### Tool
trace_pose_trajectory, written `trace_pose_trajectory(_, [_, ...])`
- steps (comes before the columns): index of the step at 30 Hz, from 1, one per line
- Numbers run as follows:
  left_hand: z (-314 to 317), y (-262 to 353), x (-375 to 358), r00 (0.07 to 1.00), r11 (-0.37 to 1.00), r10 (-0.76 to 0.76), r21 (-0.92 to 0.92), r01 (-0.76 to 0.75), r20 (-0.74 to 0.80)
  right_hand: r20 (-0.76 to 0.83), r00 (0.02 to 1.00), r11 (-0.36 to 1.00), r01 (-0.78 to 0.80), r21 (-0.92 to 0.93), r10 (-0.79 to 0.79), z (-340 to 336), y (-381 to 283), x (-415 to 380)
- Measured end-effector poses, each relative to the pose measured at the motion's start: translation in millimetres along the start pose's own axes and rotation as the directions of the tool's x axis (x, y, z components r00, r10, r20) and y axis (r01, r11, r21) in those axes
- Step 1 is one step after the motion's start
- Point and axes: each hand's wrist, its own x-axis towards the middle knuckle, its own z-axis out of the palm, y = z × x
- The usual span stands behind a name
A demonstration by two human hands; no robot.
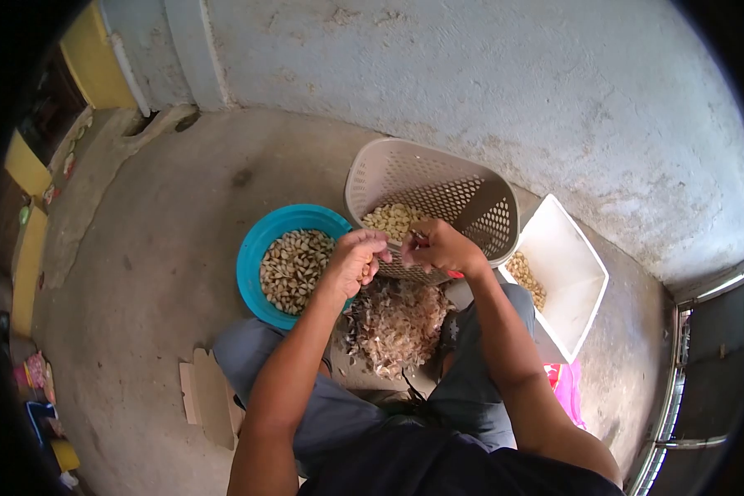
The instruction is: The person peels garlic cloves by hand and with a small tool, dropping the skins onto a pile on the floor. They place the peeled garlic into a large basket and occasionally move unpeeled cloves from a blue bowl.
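My left hand (358, 261) is curled closed around small tan pieces that look like garlic cloves. Close to its right, over the near rim of the perforated basket (489, 178), my right hand (442, 248) is closed on a small tool with red showing beside the palm; its blade cannot be made out. Pale peeled cloves (393, 218) lie inside the basket. A teal basin (255, 291) to the left holds unpeeled cloves (294, 269). Below my hands, between my legs, is a heap of papery skins (397, 326).
A white box (572, 273) with tan cloves (524, 277) in it stands right of the basket. Flattened cardboard (211, 397) lies on the floor at left. A bright pink item (568, 393) is beside my right leg. A wall (471, 74) rises behind the basket.
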Motion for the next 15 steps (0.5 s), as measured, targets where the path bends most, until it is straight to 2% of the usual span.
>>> trace_pose_trajectory(2, [-6, 5, 0, 1.0, 0.995, 0.009, -0.102, -0.012, -0.028, 0.1, 0.995, 0.998, 0.015, -0.057, -0.01, -1, 0, -4])
trace_pose_trajectory(5, [-12, 6, 1, 1.0, 0.991, 0.014, -0.129, -0.016, -0.014, 0.124, 0.934, 0.899, 0.357, -0.253, -0.336, 14, 44, 6])
trace_pose_trajectory(8, [-6, 11, 0, 1.0, 0.993, 0.0, -0.12, -0.003, -0.027, 0.219, 0.975, 0.973, 0.015, -0.229, 0.036, 12, 5, -5])
trace_pose_trajectory(9, [-5, 11, -1, 0.999, 0.994, -0.007, -0.111, 0.003, -0.034, 0.163, 0.973, 0.974, -0.132, -0.181, 0.162, 16, -3, -5])
trace_pose_trajectory(10, [-6, 11, -1, 1.0, 0.997, -0.001, -0.083, -0.001, -0.027, 0.047, 0.999, 0.987, -0.014, -0.158, 0.022, 22, -5, -5])
trace_pose_trajectory(12, [-3, 7, 1, 1.0, 1.0, 0.007, -0.029, -0.007, -0.01, -0.189, 0.95, 0.963, 0.223, -0.153, -0.25, 36, -7, -7])
trace_pose_trajectory(13, [0, 5, 1, 1.0, 1.0, 0.018, -0.018, -0.018, -0.018, -0.243, 0.92, 0.951, 0.305, -0.045, -0.307, 43, -20, -7])
trace_pose_trajectory(15, [6, 0, 1, 1.0, 1.0, 0.019, -0.001, -0.019, -0.003, -0.249, 0.897, 0.93, 0.342, -0.135, -0.366, 49, -22, -4])
